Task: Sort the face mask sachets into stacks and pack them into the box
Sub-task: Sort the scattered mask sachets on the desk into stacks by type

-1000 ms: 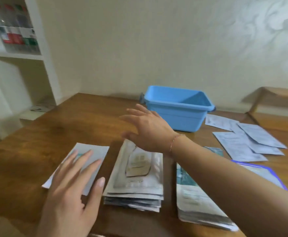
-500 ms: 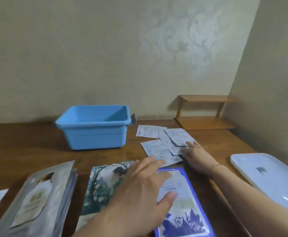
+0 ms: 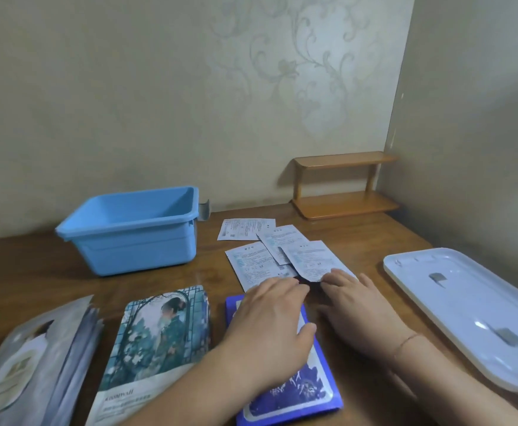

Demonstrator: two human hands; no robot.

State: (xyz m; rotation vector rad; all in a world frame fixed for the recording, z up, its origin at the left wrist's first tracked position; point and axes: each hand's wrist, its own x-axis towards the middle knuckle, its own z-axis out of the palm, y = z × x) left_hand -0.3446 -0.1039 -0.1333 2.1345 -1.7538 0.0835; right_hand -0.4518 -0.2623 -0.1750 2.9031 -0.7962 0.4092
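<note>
desk [image 3: 374,241]: brown wood | small wooden shelf [image 3: 343,186]: far right corner, on desk | white lid [image 3: 466,312]: right, lying flat | wall [image 3: 251,87]: beige floral wallpaper

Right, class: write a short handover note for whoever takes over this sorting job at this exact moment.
Left hand: open, flat over the blue sachet, fingertips reaching the white sachets.
Right hand: open, fingertips at the edge of the nearest white sachet.
Where things are: grey stack at left, teal stack beside it, blue sachet next, white sachets loose and overlapping behind the hands. Blue box at the back, no sachets visible in it. White lid at right.
Done: grey and teal sachets stacked.
Left: gather the white sachets into a stack, then pack every stack into the box.
</note>
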